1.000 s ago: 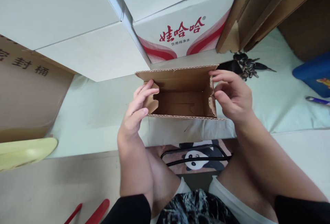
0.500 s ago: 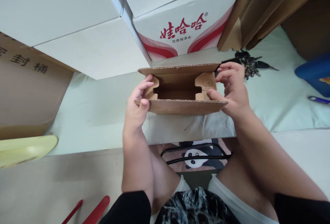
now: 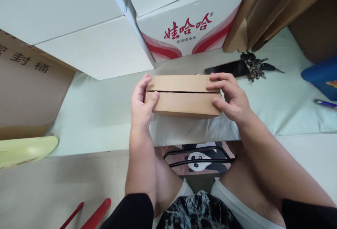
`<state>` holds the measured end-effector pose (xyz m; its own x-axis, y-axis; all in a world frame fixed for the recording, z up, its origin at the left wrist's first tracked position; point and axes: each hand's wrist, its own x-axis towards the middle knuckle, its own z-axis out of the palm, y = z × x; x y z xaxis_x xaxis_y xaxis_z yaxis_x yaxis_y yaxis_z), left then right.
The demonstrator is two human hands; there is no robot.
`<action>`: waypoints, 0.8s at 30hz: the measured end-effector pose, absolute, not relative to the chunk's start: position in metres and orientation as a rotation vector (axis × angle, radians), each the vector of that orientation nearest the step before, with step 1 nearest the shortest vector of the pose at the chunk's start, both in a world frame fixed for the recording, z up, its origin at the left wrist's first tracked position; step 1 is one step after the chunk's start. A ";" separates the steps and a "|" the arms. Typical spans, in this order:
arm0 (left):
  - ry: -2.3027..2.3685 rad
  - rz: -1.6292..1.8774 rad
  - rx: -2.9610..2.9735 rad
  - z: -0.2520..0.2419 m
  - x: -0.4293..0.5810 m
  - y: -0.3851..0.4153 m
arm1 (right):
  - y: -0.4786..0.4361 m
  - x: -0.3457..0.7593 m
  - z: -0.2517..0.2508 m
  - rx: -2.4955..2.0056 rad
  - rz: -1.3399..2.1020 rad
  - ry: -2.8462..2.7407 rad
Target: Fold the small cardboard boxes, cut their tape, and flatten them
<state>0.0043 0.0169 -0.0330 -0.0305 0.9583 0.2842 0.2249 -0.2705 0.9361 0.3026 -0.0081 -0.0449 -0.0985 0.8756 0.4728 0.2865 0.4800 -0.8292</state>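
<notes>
A: Where's the cardboard box on your feed?

B: I have the cardboard box (image 3: 184, 103) at the centre of my clock face, its long side toward me, over the pale green cover (image 3: 100, 113). Its two top flaps are folded in, edge facing edge, with a thin dark slit between. I can't tell whether its underside touches the cover.

A: Left hand?

B: I see the left hand (image 3: 142, 103) clasping the nine o'clock end, about half curled: thumb flat on the near flap, fingers around the far corner.

A: And the right?

B: I find the right hand (image 3: 234, 97) at three o'clock, bent in a loose C and gripping that end, fingertips on the far flap, thumb on the near one.

A: What's around them?

B: Reading from the box, I get a dark phone (image 3: 231, 67) at two, just beyond the right hand's fingers, with a bunch of keys (image 3: 256, 66) beside its outer end. A white carton (image 3: 192, 36) with red lettering stands at twelve, plain white boxes (image 3: 92, 48) at ten. I have a blue object (image 3: 321, 81) and a purple pen (image 3: 325, 103) at three, well apart from the hand.

A: Lower down?

B: Panda-print fabric (image 3: 196, 169) at six; two red strips (image 3: 97, 215) at seven.
</notes>
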 end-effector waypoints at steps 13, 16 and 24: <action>1.360 1.386 1.331 -0.033 0.003 0.022 | -0.014 0.304 -0.051 -0.956 0.710 -1.827; 1.365 1.380 1.273 -0.031 0.003 0.024 | -0.018 0.304 -0.056 -0.909 0.699 -1.929; 1.304 1.399 1.298 -0.025 0.004 0.022 | -0.016 0.295 -0.054 -0.942 0.530 -1.827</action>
<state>0.0037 0.0223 -0.0252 -0.1467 0.9773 0.1526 0.0837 -0.1415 0.9864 0.2954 -0.0165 -0.0535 -0.2240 0.7948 0.5640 0.3694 0.6048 -0.7055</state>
